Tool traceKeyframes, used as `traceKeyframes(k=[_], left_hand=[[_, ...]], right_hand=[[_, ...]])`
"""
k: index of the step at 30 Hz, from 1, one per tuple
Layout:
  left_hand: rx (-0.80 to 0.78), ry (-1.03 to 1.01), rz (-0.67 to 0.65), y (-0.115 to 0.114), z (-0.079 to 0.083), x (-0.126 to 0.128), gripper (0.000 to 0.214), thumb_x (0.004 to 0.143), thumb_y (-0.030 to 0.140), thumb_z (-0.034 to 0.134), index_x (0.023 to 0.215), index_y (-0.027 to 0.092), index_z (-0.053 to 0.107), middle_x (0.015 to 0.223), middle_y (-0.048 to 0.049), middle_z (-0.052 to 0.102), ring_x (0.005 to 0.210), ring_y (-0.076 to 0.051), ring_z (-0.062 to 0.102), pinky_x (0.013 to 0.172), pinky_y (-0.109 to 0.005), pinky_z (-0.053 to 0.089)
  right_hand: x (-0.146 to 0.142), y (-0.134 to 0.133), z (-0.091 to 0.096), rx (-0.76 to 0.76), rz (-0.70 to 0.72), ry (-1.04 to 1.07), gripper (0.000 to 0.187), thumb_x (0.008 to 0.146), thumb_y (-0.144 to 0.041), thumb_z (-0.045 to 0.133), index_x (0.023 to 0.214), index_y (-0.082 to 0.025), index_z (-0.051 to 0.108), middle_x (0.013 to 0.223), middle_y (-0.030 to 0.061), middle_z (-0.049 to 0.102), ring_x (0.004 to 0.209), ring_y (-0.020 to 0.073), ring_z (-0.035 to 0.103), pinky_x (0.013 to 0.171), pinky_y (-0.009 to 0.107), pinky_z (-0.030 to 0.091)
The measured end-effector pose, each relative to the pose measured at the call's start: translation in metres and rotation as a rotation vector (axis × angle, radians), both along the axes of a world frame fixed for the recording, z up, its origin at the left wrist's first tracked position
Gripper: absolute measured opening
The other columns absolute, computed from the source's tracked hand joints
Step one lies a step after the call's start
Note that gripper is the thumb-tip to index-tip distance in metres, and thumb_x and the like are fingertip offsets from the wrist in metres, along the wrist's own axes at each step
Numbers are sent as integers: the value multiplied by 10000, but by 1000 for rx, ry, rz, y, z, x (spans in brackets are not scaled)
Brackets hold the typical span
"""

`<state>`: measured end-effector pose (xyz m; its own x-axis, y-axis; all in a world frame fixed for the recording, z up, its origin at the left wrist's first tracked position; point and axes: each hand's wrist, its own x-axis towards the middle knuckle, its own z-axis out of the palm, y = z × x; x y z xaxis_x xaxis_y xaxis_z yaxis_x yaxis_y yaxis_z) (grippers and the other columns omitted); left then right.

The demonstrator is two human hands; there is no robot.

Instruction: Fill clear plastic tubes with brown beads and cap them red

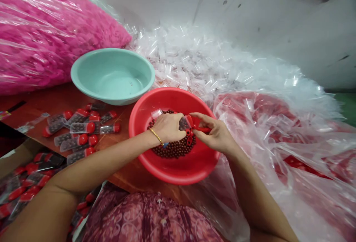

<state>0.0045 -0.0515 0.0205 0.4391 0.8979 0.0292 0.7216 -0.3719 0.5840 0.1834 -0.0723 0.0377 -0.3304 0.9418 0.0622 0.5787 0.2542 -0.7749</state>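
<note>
Over the red basin point(178, 177), my left hand point(167, 127) is closed around a small clear plastic bottle point(183, 123) filled with dark balls. My right hand point(215, 133) has its thumb and fingers at the bottle's red cap point(190, 121). Another red piece point(204, 129) lies between those fingers, partly hidden. Below both hands, the basin holds many brown balls point(174, 151) and several small red caps point(189, 140). A clear empty container point(156, 113) rests among the balls, just beyond my left hand.
A pale green basin point(111, 95) stands at the back left. Several filled bottles with red caps point(82, 127) lie on the table to the left, more in a box point(30, 179) below. Around are a pink bag point(52, 30), piled clear containers point(200, 60) and a plastic bag with red pieces point(264, 134).
</note>
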Motion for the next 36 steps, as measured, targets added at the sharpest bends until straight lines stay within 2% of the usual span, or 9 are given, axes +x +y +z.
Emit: traceKeyframes(k=[4,8,17,22,26,28,31,33,36], left_hand=[[5,44,-26,-2,2,-1,240,663,321,527,830,166,603,728,-93,654,727,-262,634,628,-328,462],[-6,130,-125,-9,3,1,233,651,273,509,831,164,609,719,-88,661,710,-268,649,626,-349,493],[62,260,-207,-18,3,9,286,691,234,485,906,104,620,789,-141,671,749,-302,669,644,-390,531],[84,280,-223,-16,-4,11,282,697,223,494,914,97,623,816,-147,672,761,-300,666,637,-380,517],[133,185,-182,-15,10,6,279,702,248,513,930,122,613,892,-114,676,759,-242,651,619,-315,479],[147,147,-76,-19,24,-11,230,709,264,524,883,142,612,827,-76,676,724,-199,631,599,-271,443],[163,190,193,-27,41,-65,172,730,284,532,836,169,604,744,-22,658,674,-140,592,589,-220,388],[145,401,414,-33,41,-112,227,747,374,546,847,177,599,727,-12,643,653,-140,573,550,-203,339],[-31,829,508,-38,23,-177,300,784,446,500,872,175,593,690,-15,628,613,-158,557,487,-183,261]], right_hand=[[0,4,-13,-210,-76,365,444,667,-409,692,1050,-199,609,669,-23,547,529,98,497,498,232,419],[-21,8,-34,-275,-202,578,579,816,-651,364,1096,-193,578,718,0,514,583,103,484,548,242,447],[-29,6,-41,-338,-74,388,641,862,-624,254,1367,-248,378,1042,39,566,1003,158,531,996,337,358],[-35,1,-44,-326,-69,372,675,869,-618,233,1402,-214,329,1092,63,568,1026,167,529,1022,357,334],[-30,13,-27,-482,2,443,795,859,-604,-72,1374,-181,361,1060,106,612,951,190,587,878,364,447],[-19,22,-20,-434,48,323,844,850,-566,-155,1335,-170,412,1056,114,619,905,189,603,793,345,475],[0,28,-21,-202,203,-287,550,913,-516,215,1123,-179,596,1005,93,642,893,191,602,764,303,461],[8,25,-28,-117,368,-759,304,870,-348,437,999,-175,650,952,97,658,885,211,612,740,298,453],[7,18,-37,-96,474,-1122,323,878,-149,373,1090,-159,617,980,131,655,883,228,634,676,299,456]])
